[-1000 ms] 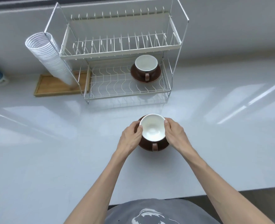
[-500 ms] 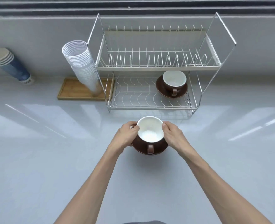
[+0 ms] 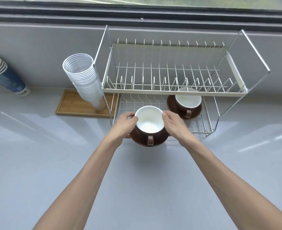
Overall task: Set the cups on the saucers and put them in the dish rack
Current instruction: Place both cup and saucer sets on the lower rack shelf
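Left hand (image 3: 126,124): grips saucer (image 3: 137,138) at 9 o'clock
Right hand (image 3: 174,124): grips it at 3 o'clock
Cup (image 3: 149,121): on saucer — at rack (image 3: 170,92) front
Second cup (image 3: 188,99): lower tier, 1 o'clock

At the centre of the frame the held cup (image 3: 149,121) was white inside and dark brown outside, with a lighter brown handle, and its saucer (image 3: 147,141) was the same dark brown. Right of centre, a second cup (image 3: 188,99) and saucer (image 3: 184,109) matched them. The dish rack (image 3: 173,92) had cream trays and silver wire. At left of centre stood a clear, ringed cup stack (image 3: 85,83) on a light wooden tray (image 3: 75,103). The paper cups (image 3: 6,76) at far left were blue with beige insides. The counter (image 3: 54,163) was pale grey.
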A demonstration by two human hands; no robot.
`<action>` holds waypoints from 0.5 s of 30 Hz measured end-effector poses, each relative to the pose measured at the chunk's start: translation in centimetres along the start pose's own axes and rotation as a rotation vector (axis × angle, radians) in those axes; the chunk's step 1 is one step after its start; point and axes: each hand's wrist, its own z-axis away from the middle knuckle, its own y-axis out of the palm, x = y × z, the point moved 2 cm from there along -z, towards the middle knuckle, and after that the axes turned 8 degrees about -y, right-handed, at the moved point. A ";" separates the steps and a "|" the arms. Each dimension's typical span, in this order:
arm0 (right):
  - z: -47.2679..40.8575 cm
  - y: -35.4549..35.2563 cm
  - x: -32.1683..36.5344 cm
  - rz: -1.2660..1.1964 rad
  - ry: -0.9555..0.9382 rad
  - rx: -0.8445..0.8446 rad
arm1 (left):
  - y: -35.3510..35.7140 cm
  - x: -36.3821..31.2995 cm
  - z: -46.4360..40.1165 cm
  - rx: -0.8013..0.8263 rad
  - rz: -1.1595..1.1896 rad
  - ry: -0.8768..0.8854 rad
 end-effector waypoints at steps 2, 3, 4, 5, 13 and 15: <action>-1.7 0.2 0.5 0.014 -0.021 -0.016 | -0.1 -0.8 -1.4 -0.018 0.031 -0.003; -2.4 0.3 0.7 0.021 -0.032 -0.022 | -0.2 -1.1 -2.1 -0.030 0.051 -0.006; -3.1 0.4 0.9 0.021 -0.043 -0.020 | -0.3 -1.4 -2.8 -0.046 0.062 -0.002; -3.8 0.6 1.0 0.020 -0.048 -0.011 | -0.4 -1.6 -3.5 -0.064 0.060 0.012; -8.6 2.2 1.5 0.002 -0.053 0.004 | -0.8 -3.1 -7.1 -0.159 0.073 0.012; -9.4 2.5 1.3 -0.032 -0.056 -0.003 | -0.8 -3.3 -7.8 -0.161 0.103 -0.018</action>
